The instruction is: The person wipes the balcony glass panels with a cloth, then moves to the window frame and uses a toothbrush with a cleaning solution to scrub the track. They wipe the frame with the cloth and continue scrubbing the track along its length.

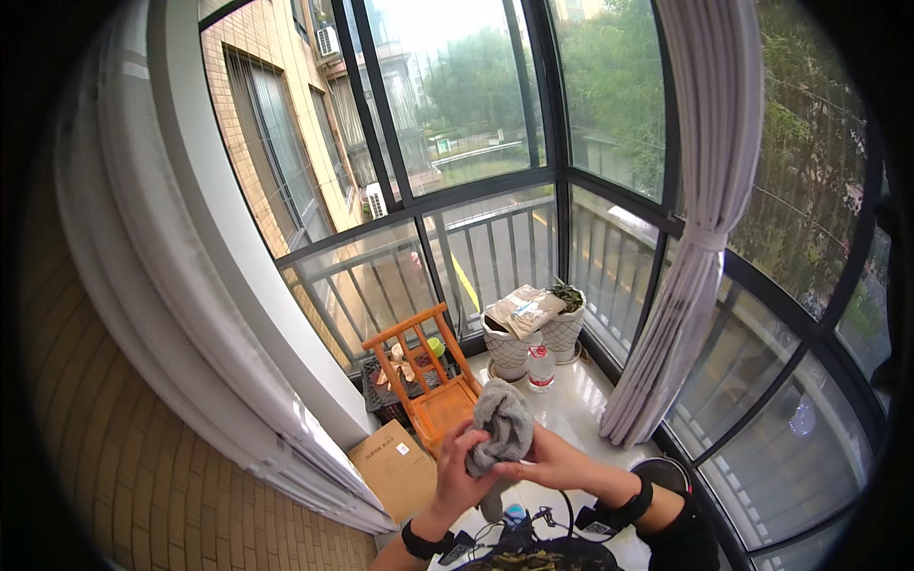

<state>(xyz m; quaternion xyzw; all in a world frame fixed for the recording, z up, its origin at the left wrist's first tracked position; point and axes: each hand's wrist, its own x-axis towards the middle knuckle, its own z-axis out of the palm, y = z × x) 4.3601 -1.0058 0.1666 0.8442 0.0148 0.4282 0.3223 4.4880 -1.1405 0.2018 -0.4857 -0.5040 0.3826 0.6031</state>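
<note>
Grey cloth (503, 426) is held in mid-air before the wooden chair (442, 406), the fingers of the left hand (463, 474) and of the right hand (554, 461) gripping its bunched mass from opposite sides, an arrangement that presumably keeps the limp fabric from unfolding

Bright daylight, strongly bowed edges.

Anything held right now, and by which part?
A bunched grey cloth: the left hand grips its lower left side, the right hand its lower right.
</note>
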